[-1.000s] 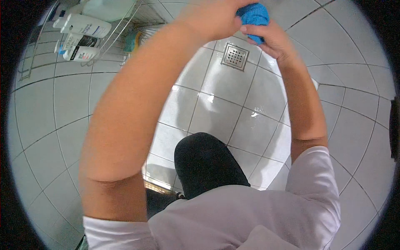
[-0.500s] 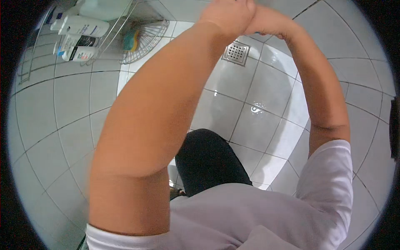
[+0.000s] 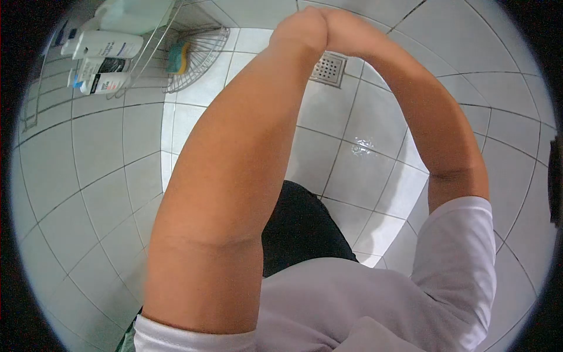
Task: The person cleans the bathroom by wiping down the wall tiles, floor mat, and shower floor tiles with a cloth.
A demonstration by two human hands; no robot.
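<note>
The left hand (image 3: 298, 30) and the right hand (image 3: 343, 32) met at the grip, touching, their fingers hidden from view. From there the left forearm (image 3: 237, 146) slanted back leftward, while the right forearm (image 3: 425, 105) bowed outward to the grip's right.

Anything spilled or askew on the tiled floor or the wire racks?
One spot: a shiny, rippled patch on the tiled floor, on the person's side of the metal drain grate, looks wet, though it may be glare. The bottles at upper left appear tilted, but the wide lens could cause that.
</note>
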